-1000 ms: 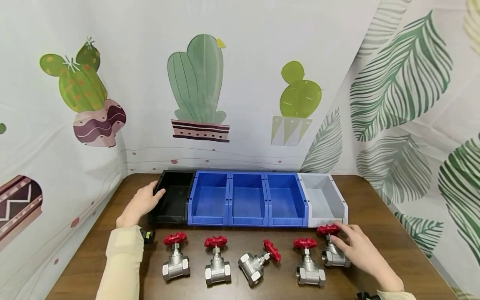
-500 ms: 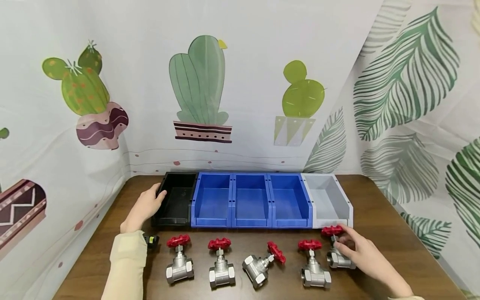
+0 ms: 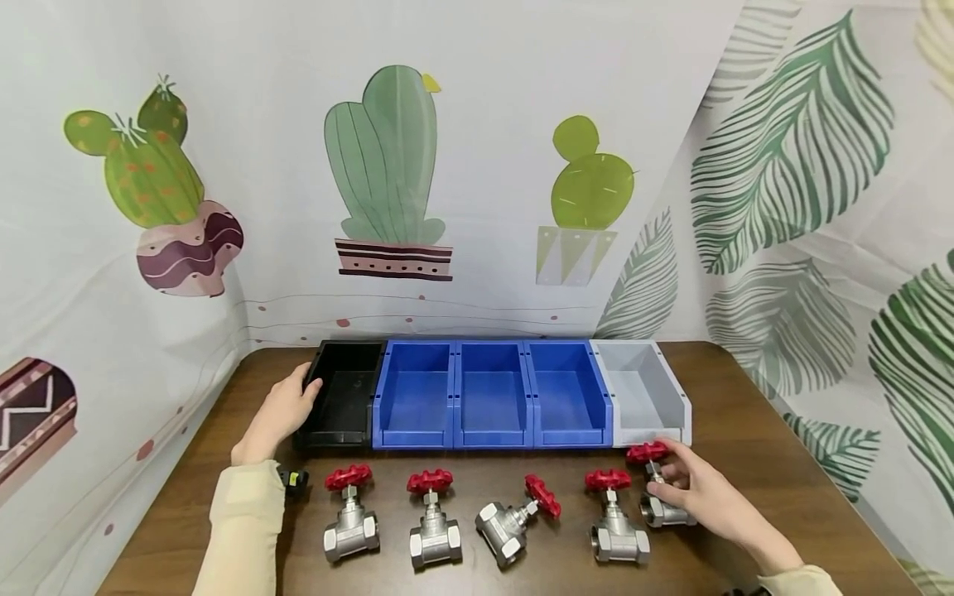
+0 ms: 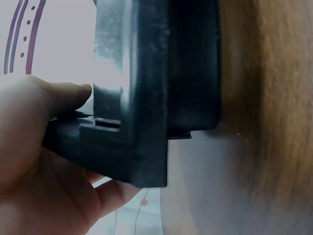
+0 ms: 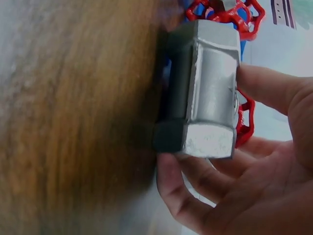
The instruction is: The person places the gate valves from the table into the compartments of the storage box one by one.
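Note:
My left hand [image 3: 279, 410] grips the left wall of the black bin [image 3: 343, 397]; in the left wrist view the thumb [image 4: 73, 95] lies over the rim and the fingers curl beneath the outer side. At the right, my right hand [image 3: 708, 497] holds a steel gate valve [image 3: 667, 509] with a red handwheel, just in front of the grey bin [image 3: 652, 434]. In the right wrist view, the thumb [image 5: 269, 88] and curled fingers lie on either side of the valve's body [image 5: 210, 93]. The hand covers part of this valve in the head view.
Three joined blue bins [image 3: 492, 439] stand between the black and grey ones. Along the front lie more red-wheeled valves: one far left [image 3: 350, 530], a second valve [image 3: 435, 538], a tilted valve [image 3: 507, 530] and one [image 3: 619, 538] beside my right hand. A printed curtain [image 3: 492, 165] hangs behind.
My right thumb has slid lower along the valve and the fingers have drawn in around it. My left hand keeps its hold on the black bin. The head view shifts slightly.

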`<state>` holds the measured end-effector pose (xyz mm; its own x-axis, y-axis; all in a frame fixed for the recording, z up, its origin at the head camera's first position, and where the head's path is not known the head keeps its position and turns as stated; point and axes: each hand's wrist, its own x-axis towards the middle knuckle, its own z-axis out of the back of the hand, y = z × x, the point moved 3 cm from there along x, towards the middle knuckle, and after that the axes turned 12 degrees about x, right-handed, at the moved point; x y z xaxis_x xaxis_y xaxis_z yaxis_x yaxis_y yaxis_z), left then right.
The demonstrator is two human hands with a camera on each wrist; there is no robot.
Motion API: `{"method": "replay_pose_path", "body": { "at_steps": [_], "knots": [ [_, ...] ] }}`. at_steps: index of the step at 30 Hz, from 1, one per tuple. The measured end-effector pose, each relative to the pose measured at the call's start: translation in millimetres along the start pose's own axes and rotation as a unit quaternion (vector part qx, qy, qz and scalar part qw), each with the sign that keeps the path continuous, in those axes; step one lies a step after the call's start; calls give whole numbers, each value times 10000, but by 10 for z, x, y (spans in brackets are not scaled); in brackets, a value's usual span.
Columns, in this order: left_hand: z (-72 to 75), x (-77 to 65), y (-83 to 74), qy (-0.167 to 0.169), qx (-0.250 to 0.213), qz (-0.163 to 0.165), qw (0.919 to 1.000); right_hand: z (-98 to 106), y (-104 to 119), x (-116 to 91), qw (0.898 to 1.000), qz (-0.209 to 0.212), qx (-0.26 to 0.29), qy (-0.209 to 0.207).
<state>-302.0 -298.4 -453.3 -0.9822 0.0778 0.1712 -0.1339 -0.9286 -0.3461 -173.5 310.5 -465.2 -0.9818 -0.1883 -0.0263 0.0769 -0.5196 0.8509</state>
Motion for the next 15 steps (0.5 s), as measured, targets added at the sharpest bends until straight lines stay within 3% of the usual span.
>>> {"method": "replay_pose_path", "body": {
  "at_steps": [15],
  "knots": [
    [-23,2,-5,232,-79,108,9996,-19,5,50,9990,-289,253,-229]
  ]
}}
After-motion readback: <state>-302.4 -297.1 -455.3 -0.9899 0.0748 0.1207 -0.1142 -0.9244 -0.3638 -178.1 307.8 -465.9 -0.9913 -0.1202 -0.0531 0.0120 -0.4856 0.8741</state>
